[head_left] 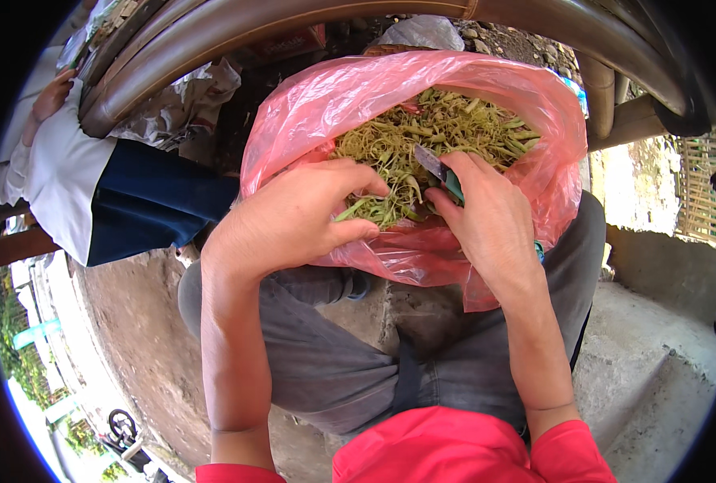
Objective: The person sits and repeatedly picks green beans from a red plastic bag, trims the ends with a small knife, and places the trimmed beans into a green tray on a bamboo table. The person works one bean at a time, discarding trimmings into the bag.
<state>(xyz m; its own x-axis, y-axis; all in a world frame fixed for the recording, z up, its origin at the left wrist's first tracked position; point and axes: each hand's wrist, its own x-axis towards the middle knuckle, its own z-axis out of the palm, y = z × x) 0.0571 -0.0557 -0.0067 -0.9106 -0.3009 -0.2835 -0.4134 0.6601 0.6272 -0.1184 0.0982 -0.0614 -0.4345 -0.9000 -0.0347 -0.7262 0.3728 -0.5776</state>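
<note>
A large pink plastic bag (pixel 310 105) stands open between my knees, filled with green and yellowish plant trimmings (pixel 455 121) of thin strands and narrow pods. Over its left near side is my left hand (pixel 310 209), thumb and forefinger apart, with nothing visible between them. My right hand (pixel 487 213) grips a small knife (pixel 430 163) by its green handle, above the trimmings. The dark blade points up and to the left. The fingertips of my right hand are partly hidden.
Thick bamboo rails (pixel 358 11) curve across the far side, close beyond the bag. At the left stands another person in a white top and dark blue garment (pixel 144 193), a hand on the rail. Clear plastic (pixel 422 32) lies beyond the bag. A concrete ledge (pixel 640 338) is at the right.
</note>
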